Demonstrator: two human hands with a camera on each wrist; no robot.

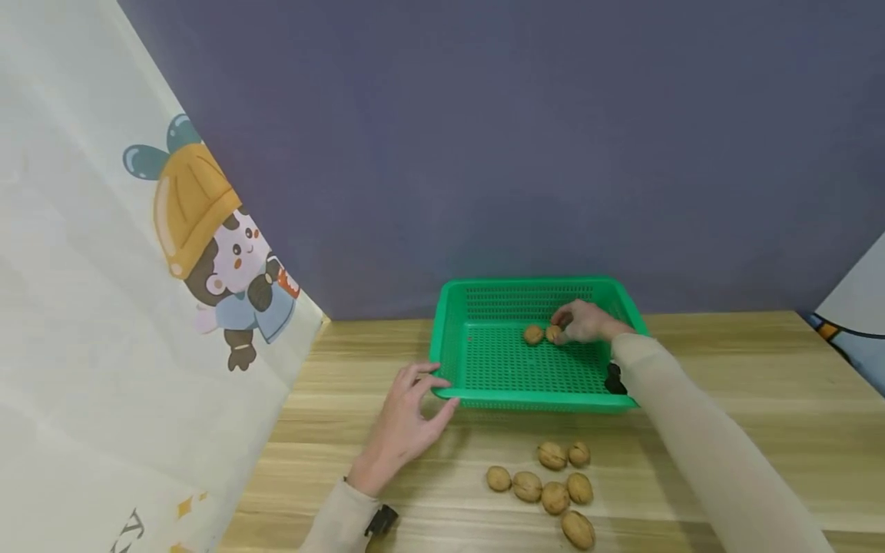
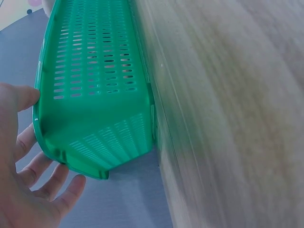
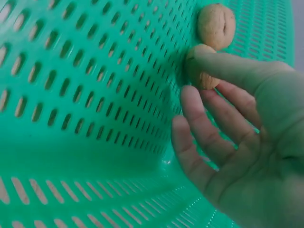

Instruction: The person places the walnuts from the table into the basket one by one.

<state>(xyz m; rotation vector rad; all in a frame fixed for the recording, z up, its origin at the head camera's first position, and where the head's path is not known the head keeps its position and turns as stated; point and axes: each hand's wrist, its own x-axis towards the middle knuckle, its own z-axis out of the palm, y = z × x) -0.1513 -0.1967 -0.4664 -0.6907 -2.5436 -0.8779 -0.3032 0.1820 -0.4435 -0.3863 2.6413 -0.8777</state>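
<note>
A green plastic basket (image 1: 539,398) with slotted walls stands on the wooden table. Inside it, toward the back, two walnuts sit side by side. My right hand (image 1: 586,321) reaches in and pinches the right-hand walnut (image 3: 208,80) between thumb and fingers. The other walnut (image 3: 216,26) lies right beside it, untouched. At the basket's front left corner, my left hand (image 1: 409,422) touches the rim with spread, loosely bent fingers (image 2: 54,181); its thumb (image 2: 27,97) rests against the rim too. Several more walnuts (image 1: 527,486) lie on the table in front of the basket.
The wooden table (image 1: 747,384) ends at a dark grey-blue wall (image 1: 525,138) close behind the basket. On the left rises a white sheet (image 1: 83,322) printed with a cartoon figure. A printed surface (image 1: 853,307) borders the table at right.
</note>
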